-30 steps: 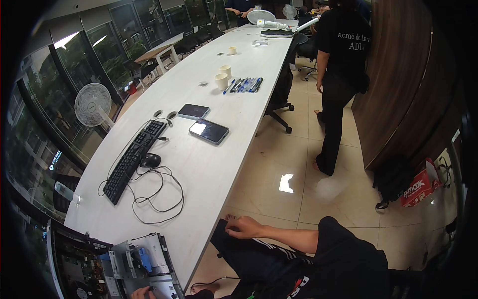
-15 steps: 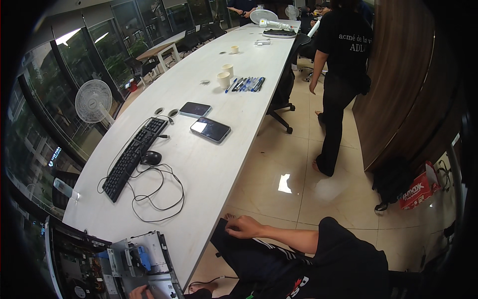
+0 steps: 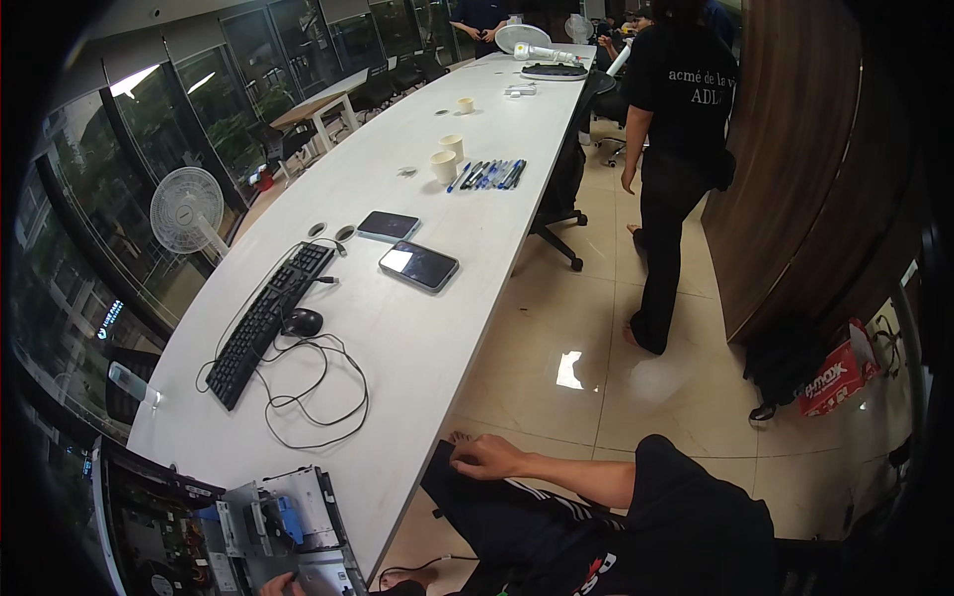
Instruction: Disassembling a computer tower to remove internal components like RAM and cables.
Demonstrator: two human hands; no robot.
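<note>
At the lower left stands an open desktop computer case (image 3: 221, 489), with a metal drive bracket (image 3: 326, 574) and a blue plastic latch (image 3: 289, 519) showing. My left hand (image 3: 283, 585) is at the bracket, its bent fingers against the metal; the lower edge of the picture cuts off the rest. My right hand (image 3: 487, 457) rests on my knee in dark trousers, fingers loosely curled in, with nothing seen in them. Up the table from the case lie a black keyboard (image 3: 266, 328) and a black mouse (image 3: 302, 322), with a looped cable (image 3: 364, 397).
Two phones (image 3: 418, 267) lie on the long white table (image 3: 417, 348). Beyond are paper cups (image 3: 443, 167) and a row of pens (image 3: 487, 176). A white fan (image 3: 187, 211) stands at left. A person in black (image 3: 676, 179) is right of the table, near an office chair (image 3: 561, 214).
The view has shifted very slightly. My hands stay where they were, and nothing on the table has moved.
</note>
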